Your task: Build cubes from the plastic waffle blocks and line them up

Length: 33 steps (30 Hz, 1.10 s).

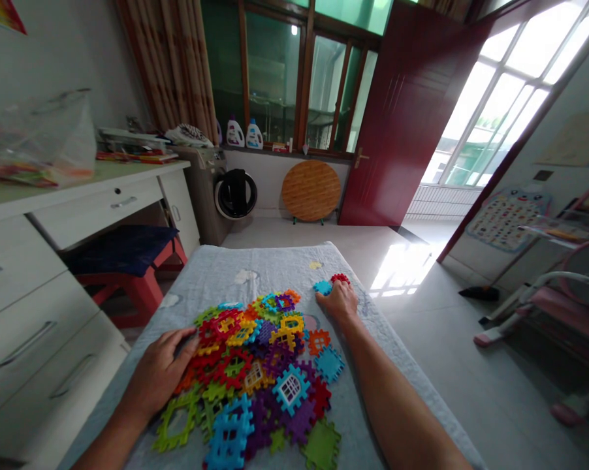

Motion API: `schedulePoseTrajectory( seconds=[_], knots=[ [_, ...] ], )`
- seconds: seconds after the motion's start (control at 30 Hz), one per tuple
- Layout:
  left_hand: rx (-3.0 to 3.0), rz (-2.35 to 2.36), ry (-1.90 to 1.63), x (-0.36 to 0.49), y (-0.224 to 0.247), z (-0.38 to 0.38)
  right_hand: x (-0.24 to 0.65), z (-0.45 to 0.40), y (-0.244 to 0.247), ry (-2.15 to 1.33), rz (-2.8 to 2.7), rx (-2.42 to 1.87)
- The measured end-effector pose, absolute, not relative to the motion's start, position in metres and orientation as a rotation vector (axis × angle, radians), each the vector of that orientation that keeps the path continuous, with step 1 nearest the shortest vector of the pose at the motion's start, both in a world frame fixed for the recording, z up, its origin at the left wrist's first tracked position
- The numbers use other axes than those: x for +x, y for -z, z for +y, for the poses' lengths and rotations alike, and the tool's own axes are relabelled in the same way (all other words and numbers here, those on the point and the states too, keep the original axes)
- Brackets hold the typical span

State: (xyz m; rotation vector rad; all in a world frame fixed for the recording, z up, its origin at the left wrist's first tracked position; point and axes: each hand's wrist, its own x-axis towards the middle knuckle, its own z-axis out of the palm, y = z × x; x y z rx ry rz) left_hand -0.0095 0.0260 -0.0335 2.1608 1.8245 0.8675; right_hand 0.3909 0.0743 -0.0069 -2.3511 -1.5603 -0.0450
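Note:
A heap of colourful plastic interlocking pieces [255, 356] covers the near middle of a cloth-covered table [216, 267]. My left hand [160, 369] rests at the heap's left edge, its fingers apart and touching the pieces there. Reaching past the heap on the right, my right hand [339, 300] is closed on a red piece [340, 278], partly hidden by the fingers. Just left of that hand lies a blue piece [322, 287]. A blue piece with a white window [291, 389] is on the heap's right part.
A desk with drawers [74, 215] and a red stool with a dark top [128, 251] stand left. Beyond are a washing machine [209, 196], a round wooden board [311, 190] and a red door [397, 117]. A pink chair [559, 300] is at right.

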Motion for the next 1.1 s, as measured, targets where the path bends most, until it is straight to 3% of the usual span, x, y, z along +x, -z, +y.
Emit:
schedulePoseTrajectory(
  seconds=[0.6,0.83,1.1],
  knots=[
    [2.221,1.817,-0.922,-0.010,0.035,0.027,0.426,0.077,-0.010,0.104,-1.500,-2.193],
    [2.203,1.814,-0.932,-0.009,0.032,0.026,0.435,0.096,-0.024,-0.147,-2.209,-2.057],
    [2.181,1.835,-0.905,-0.008,0.032,0.025,0.420,0.123,-0.031,-0.205,-2.486,-2.071]
  ],
)
